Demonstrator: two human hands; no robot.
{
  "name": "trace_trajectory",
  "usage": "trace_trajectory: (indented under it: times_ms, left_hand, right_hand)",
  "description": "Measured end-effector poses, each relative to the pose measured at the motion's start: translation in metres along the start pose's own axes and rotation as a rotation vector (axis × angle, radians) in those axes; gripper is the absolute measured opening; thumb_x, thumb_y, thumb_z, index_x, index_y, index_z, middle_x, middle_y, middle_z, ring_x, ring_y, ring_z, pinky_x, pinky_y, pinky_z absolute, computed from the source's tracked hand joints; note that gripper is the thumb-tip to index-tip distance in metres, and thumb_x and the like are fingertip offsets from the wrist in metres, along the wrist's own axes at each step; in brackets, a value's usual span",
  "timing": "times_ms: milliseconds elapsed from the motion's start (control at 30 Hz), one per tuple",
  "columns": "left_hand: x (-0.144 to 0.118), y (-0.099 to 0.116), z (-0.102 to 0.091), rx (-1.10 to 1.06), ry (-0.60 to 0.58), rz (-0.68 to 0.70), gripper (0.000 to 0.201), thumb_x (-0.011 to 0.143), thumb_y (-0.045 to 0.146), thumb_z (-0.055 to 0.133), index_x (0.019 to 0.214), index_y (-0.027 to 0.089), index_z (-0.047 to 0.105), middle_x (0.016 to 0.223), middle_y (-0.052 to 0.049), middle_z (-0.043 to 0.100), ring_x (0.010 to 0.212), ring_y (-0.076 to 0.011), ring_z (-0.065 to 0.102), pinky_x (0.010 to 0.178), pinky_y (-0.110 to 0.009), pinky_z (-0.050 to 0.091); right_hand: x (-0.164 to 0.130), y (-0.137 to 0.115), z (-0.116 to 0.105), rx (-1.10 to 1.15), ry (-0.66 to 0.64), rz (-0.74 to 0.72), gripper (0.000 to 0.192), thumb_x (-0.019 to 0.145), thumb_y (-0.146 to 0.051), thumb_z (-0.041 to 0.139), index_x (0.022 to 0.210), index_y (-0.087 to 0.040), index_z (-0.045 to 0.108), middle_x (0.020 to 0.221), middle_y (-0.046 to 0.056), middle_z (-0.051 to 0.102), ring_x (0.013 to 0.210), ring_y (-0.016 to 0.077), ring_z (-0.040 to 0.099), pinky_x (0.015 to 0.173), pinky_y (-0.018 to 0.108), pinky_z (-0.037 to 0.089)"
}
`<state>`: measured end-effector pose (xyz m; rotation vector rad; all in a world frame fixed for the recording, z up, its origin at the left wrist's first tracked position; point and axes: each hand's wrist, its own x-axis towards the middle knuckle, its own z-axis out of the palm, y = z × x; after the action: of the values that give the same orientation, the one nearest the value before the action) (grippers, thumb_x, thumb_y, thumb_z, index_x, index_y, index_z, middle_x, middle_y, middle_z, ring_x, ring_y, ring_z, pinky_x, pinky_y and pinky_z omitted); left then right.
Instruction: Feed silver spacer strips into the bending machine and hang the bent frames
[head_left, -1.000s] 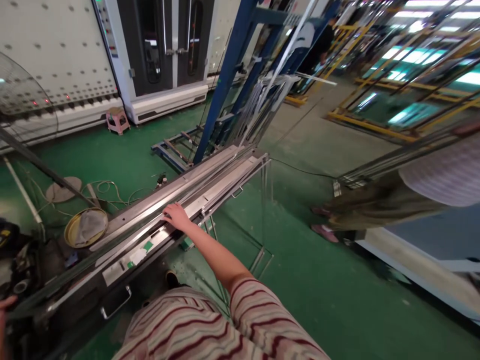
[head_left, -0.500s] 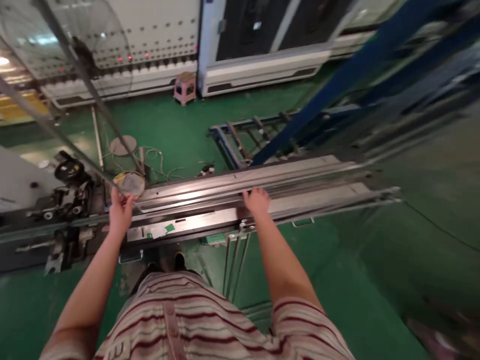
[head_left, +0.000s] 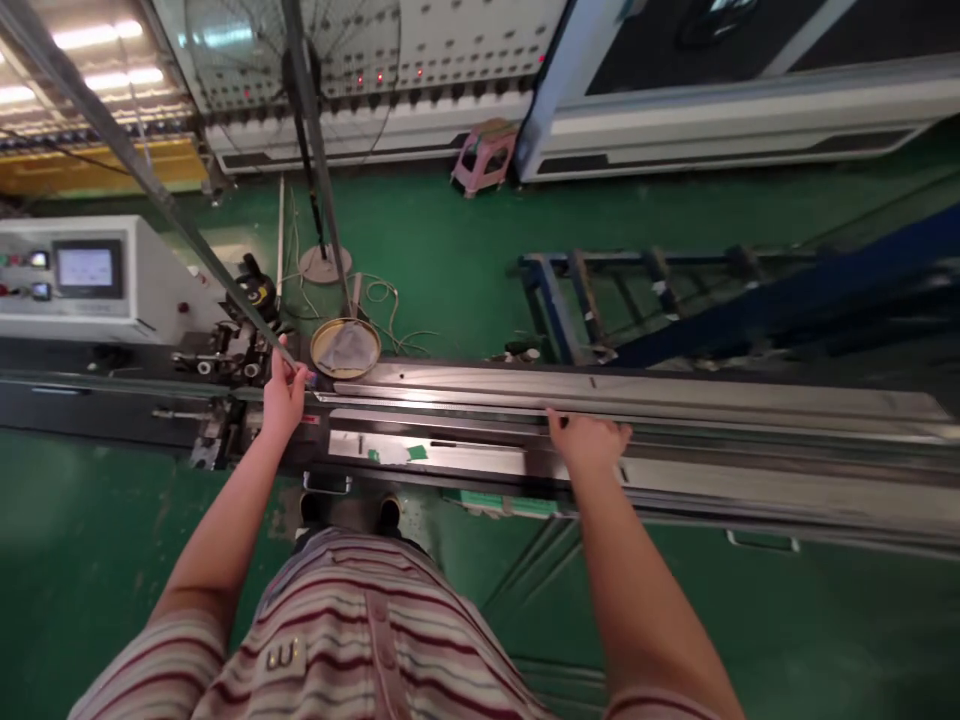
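Slanted metal bar (head_left: 169,205) rises toward the upper left from the left hand (head_left: 283,395), its lower end pinched in a grip of thumb and fingers just above the worktop (head_left: 750,487). The right hand (head_left: 590,443) lies over a thin metal strip (head_left: 442,405) in the worktop's channel; whether that grip pinches the strip cannot be told, its fingers partly hidden. Crowding the left hand are dark metal hardware (head_left: 238,350) and a round, yellow-rimmed basin (head_left: 318,340), with an upright bar (head_left: 331,205) above it. Farther out stand a control box (head_left: 75,312) with a lit screen, a pink stool (head_left: 486,137) and a blue frame (head_left: 787,300) on green floor (head_left: 442,240). Both bars' tops are cut off; a fan (head_left: 290,72) shows only faint mesh. Shiny, flat plates (head_left: 480,459) bear ragged white-and-green tape (head_left: 394,455).
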<state>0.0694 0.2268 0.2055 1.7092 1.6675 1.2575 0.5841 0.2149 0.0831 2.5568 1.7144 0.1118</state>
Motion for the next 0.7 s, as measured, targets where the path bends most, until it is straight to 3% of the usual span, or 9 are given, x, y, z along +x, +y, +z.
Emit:
trace_trajectory:
  times_ms: [467,700]
  left_hand:
    - [0.038,-0.131,-0.192,0.113,0.102,-0.013,0.07,0.098,0.035,0.051,0.157,0.015,0.02,0.091,-0.009,0.074,0.087,-0.0217,0.072,0.088,-0.035,0.055]
    - [0.06,-0.194,-0.282,0.163,0.165,-0.023,0.072,0.097,0.038,0.052,0.155,0.011,0.018,0.089,-0.01,0.074,0.09,-0.0218,0.072,0.091,-0.036,0.054]
  right_hand:
    - [-0.089,-0.219,-0.007,-0.092,0.112,-0.159,0.069,0.097,-0.058,0.033,0.088,-0.003,0.075,0.08,0.02,0.071,0.079,0.0293,0.064,0.098,0.048,0.029]
    - [-0.133,-0.323,-0.024,-0.034,0.092,-0.239,0.068,0.099,-0.056,0.03,0.093,-0.003,0.072,0.086,0.022,0.072,0.085,0.0317,0.065,0.101,0.049,0.03]
